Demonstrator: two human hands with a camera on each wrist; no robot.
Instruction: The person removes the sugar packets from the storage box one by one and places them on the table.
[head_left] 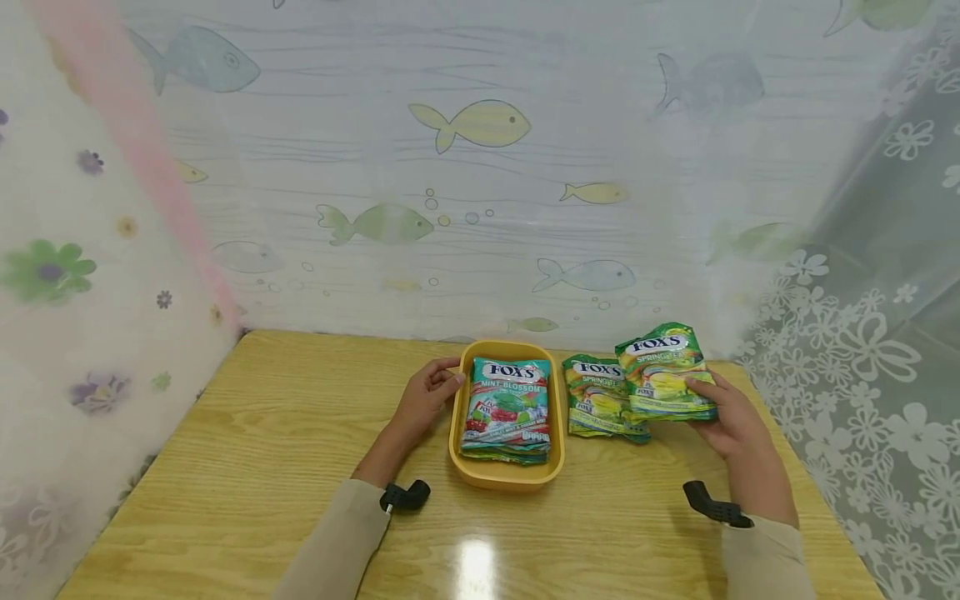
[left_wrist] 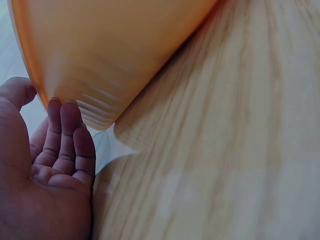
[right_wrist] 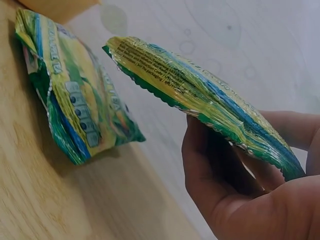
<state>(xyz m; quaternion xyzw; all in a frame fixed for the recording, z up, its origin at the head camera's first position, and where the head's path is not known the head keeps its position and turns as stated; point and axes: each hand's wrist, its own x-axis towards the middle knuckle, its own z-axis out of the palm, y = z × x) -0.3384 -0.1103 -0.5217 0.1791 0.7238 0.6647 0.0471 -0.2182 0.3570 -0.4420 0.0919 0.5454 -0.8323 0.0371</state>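
Observation:
My left hand [head_left: 426, 398] grips the left rim of a yellow plastic tub [head_left: 506, 477], thumb at the edge and fingers against the outer wall, as the left wrist view shows. Inside the tub a stack of candy bags has a teal Fox's Mint Blossom bag [head_left: 507, 410] on top. My right hand [head_left: 738, 421] holds a green and yellow Fox's Spring Tea candy bag [head_left: 666, 385] by its right side, thumb on the front and fingers underneath. In the right wrist view this bag [right_wrist: 200, 95] is raised above the table, seen nearly edge-on.
More Spring Tea candy [head_left: 588, 400] lies on the wooden table [head_left: 300, 417] just right of the tub, partly behind the held bag. A fish-print curtain [head_left: 480, 208] hangs along the table's back edge. Flowered curtains [head_left: 885, 400] flank both sides.

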